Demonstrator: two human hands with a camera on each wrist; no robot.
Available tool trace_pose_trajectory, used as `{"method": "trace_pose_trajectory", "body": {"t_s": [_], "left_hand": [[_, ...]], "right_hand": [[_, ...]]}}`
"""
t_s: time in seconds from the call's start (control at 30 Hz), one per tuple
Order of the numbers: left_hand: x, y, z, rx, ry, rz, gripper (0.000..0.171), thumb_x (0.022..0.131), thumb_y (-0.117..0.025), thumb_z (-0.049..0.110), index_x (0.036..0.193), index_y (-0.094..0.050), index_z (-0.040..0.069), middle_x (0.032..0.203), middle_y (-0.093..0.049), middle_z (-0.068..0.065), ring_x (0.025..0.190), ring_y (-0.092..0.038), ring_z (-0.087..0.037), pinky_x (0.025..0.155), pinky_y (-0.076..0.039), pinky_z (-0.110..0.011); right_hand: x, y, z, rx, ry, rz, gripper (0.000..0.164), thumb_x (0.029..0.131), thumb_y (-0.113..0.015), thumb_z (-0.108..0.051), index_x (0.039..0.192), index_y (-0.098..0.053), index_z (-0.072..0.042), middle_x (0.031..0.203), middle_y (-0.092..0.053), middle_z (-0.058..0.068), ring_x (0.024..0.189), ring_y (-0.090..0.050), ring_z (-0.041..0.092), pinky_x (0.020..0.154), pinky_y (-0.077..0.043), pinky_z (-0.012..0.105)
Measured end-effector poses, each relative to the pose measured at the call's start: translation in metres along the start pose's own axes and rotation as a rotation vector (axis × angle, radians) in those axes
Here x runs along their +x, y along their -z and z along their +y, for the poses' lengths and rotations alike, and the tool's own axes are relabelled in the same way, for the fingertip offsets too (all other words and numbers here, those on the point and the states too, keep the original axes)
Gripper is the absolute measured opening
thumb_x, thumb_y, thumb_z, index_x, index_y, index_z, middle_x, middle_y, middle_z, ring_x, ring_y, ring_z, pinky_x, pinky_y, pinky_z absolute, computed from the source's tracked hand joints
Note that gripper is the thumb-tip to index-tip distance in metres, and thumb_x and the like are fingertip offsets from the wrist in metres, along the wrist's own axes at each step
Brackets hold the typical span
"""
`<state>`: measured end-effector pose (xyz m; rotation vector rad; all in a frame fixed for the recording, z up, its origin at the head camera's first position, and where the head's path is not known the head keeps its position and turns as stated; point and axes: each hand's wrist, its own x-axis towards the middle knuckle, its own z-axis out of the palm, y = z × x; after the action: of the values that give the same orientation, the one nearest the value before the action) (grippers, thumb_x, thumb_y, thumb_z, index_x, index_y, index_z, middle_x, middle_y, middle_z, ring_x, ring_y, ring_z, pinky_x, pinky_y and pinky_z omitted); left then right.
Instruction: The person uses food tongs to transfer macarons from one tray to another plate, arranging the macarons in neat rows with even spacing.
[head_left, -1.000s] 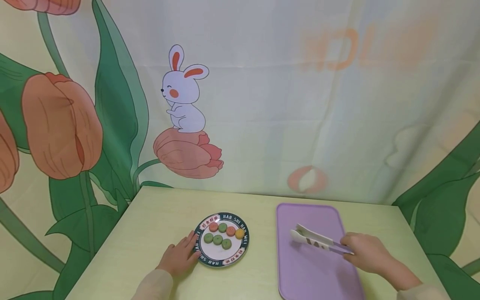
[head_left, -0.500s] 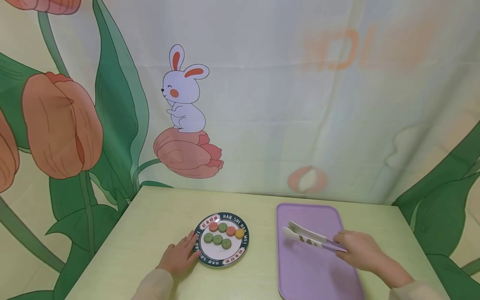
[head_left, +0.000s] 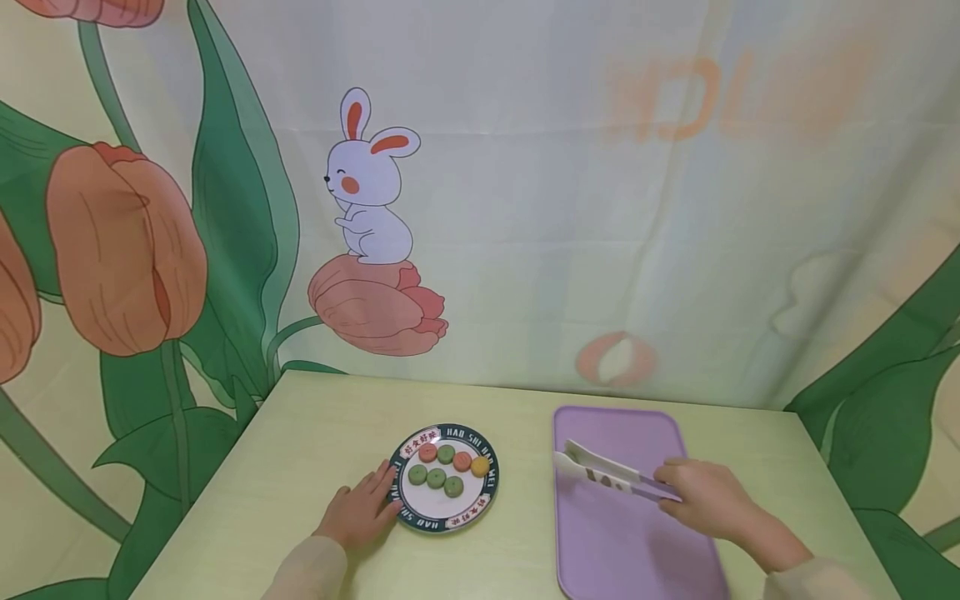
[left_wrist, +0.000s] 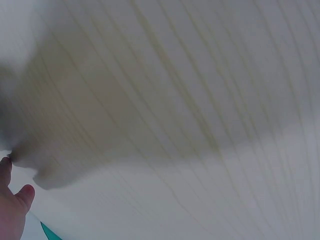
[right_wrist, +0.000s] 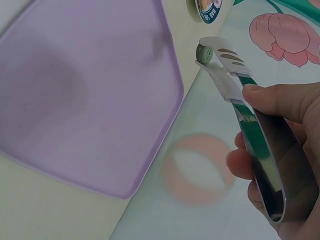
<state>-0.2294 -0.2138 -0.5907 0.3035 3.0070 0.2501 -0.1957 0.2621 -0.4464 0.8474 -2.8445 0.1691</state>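
Note:
My right hand (head_left: 708,496) holds a pair of tongs (head_left: 611,472) with pale, brown-marked tips, over the purple tray (head_left: 630,533). In the right wrist view, thumb and fingers grip the metal arms, and a small green round piece (right_wrist: 204,53) shows between the tips. The head view does not show that piece. My left hand (head_left: 356,512) lies flat at the left rim of a patterned plate (head_left: 431,507), fingers extended and touching it. Several small green, pink and yellow round pieces (head_left: 437,477) sit on the plate in two rows. Only part of the left hand (left_wrist: 12,210) enters the left wrist view.
Plate and tray stand apart on a pale table (head_left: 322,433), the plate left of the tray. The tray's raised rim (head_left: 557,533) faces the plate. Behind the table hangs a curtain (head_left: 510,250) printed with tulips and a rabbit.
My right hand and the tongs have shifted left across the tray, bringing the tips to its left edge. The left hand and the plate have stayed in place.

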Motion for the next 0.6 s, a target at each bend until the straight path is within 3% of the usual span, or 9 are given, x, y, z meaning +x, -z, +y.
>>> {"method": "trace_pose_trajectory", "body": {"t_s": [0.6], "left_hand": [[0.002, -0.002, -0.001, 0.01, 0.0, -0.006, 0.062, 0.089, -0.034, 0.052, 0.138, -0.031, 0.013, 0.145, -0.027, -0.005, 0.128, -0.034, -0.029, 0.097, -0.031, -0.057]], "right_hand": [[0.013, -0.005, -0.014, 0.026, 0.041, 0.038, 0.014, 0.067, -0.07, -0.018, 0.071, -0.057, -0.019, 0.064, -0.044, -0.015, 0.052, -0.036, -0.001, 0.043, -0.031, 0.019]]}}
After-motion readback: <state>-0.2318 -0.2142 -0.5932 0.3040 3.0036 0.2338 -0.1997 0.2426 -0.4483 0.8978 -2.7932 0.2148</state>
